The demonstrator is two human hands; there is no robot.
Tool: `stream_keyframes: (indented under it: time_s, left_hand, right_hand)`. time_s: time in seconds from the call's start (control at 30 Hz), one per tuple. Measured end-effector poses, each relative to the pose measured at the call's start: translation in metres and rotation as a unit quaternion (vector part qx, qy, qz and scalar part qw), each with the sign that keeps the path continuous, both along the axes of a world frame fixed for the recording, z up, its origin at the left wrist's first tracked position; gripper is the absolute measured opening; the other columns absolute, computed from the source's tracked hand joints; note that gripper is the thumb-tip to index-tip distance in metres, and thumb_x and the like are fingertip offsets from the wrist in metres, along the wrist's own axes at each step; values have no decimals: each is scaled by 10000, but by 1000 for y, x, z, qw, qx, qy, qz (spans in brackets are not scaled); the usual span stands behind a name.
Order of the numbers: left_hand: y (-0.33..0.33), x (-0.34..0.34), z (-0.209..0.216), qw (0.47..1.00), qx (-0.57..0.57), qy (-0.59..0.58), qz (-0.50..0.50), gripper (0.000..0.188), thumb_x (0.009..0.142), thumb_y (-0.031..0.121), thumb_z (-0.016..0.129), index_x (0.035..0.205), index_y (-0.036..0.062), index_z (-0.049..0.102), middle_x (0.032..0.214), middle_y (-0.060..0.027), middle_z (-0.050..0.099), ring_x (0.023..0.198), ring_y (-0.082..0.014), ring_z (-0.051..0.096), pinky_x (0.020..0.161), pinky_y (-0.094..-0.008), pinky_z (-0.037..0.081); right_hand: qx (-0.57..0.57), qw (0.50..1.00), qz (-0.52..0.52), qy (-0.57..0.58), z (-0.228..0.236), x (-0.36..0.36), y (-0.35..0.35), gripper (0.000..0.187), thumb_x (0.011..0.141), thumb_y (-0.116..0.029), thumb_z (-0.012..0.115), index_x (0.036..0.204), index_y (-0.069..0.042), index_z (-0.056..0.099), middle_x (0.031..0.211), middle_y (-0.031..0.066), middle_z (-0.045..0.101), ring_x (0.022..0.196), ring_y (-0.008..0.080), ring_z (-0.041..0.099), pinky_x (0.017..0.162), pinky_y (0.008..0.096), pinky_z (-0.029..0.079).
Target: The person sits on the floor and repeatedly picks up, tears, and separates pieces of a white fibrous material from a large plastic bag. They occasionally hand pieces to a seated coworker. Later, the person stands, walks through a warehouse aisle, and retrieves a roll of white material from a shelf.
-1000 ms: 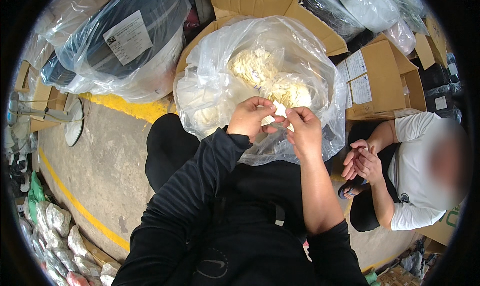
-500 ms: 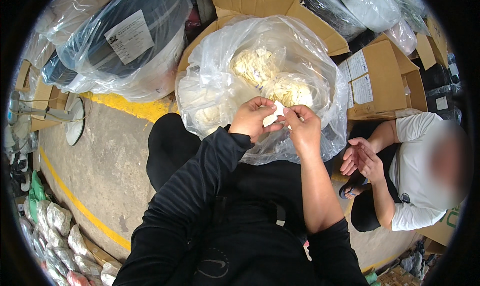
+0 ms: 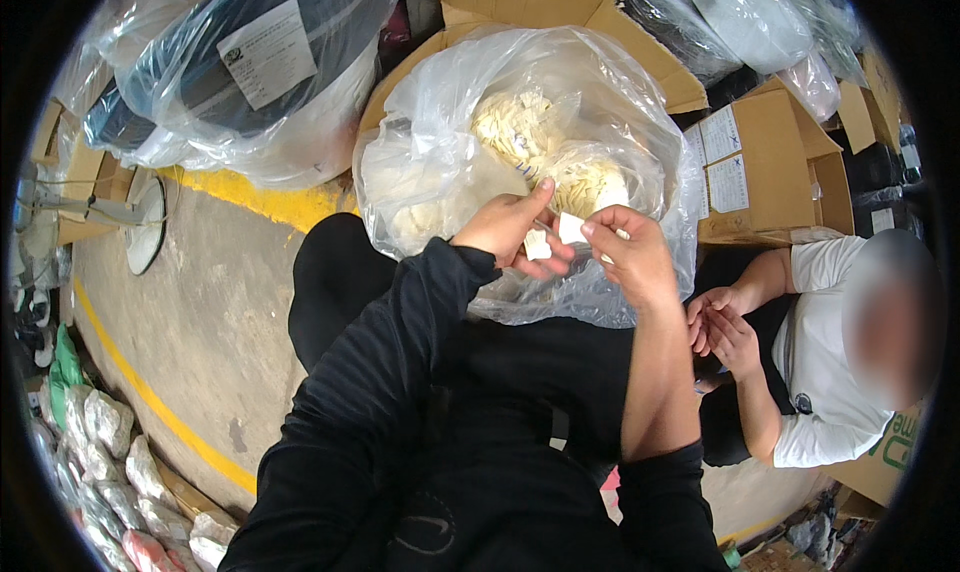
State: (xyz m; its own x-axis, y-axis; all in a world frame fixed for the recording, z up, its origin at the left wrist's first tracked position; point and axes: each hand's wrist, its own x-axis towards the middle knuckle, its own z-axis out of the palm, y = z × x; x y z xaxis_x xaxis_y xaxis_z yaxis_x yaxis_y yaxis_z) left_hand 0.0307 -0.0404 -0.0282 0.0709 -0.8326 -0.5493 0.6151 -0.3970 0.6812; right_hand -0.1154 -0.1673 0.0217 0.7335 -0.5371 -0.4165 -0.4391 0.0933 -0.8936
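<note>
The left hand [image 3: 505, 227] and the right hand [image 3: 628, 257] are meeting just in front of the clear bag [image 3: 440, 122], which is sitting in an open carton [image 3: 600, 32] and bulging with a heap of cream-white pieces [image 3: 530, 137]. Two small white pieces are being worked between the hands. The left fingers are pinching the lower piece [image 3: 537, 244], thumb raised over it, while the right fingers are pinching the upper piece [image 3: 571, 227] by its edge. The two pieces are lying just beside each other, touching or nearly so; whether they are joined cannot be told.

To do this well, the grip should probably be staying at the fingertips, close to the line where the pieces meet, so that each one is being controlled and not bent. Keeping both hands low over the bag looks wise: anything dropped would be falling into the bag or onto the lap, not onto the floor [image 3: 190, 312]. A slow, even pull or press seems safer than a jerk, since such small pieces could be slipping out easily.

At the right, another person in a white shirt [image 3: 825, 372] is sitting with hands together [image 3: 720, 332], well apart from this work. More bagged goods [image 3: 230, 62] are piled at the upper left.
</note>
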Motion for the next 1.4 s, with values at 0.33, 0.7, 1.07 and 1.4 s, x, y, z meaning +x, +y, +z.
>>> stream_keyframes:
  time_s: [0.33, 0.7, 1.07, 1.4]
  left_hand:
    - [-4, -13, -9, 982, 1, 61, -180, 1041, 838, 825, 26, 1015, -27, 597, 876, -227, 691, 764, -367, 709, 546, -444, 574]
    - [-3, -2, -5, 995, -17, 60, -73, 1054, 849, 821, 40, 1067, -32, 619, 1048, -216, 662, 925, -346, 680, 660, -487, 568]
    - [-1, 0, -2, 998, -25, 28, -44, 976, 880, 795, 81, 1006, -6, 625, 869, -137, 680, 803, -278, 702, 571, -429, 570]
    - [-5, -4, -4, 999, -13, 8, -40, 931, 897, 775, 91, 968, 9, 615, 875, -130, 674, 789, -273, 697, 544, -425, 569]
  right_hand:
    - [-148, 949, 264, 93, 20, 12, -3, 160, 819, -156, 689, 875, -6, 689, 719, 66, 639, 666, 152, 585, 634, 310, 453]
    - [184, 967, -163, -64, -14, -12, -5, 269, 918, -248, 600, 1023, -4, 635, 861, 107, 658, 643, 177, 613, 440, 267, 418]
    - [272, 924, -187, -191, -37, -12, 11, 290, 957, -204, 520, 1113, 24, 607, 926, 137, 662, 732, 217, 653, 513, 303, 525]
    - [260, 928, -185, -193, -41, -15, 12, 275, 959, -177, 517, 1120, 30, 600, 926, 132, 653, 716, 218, 646, 498, 306, 521]
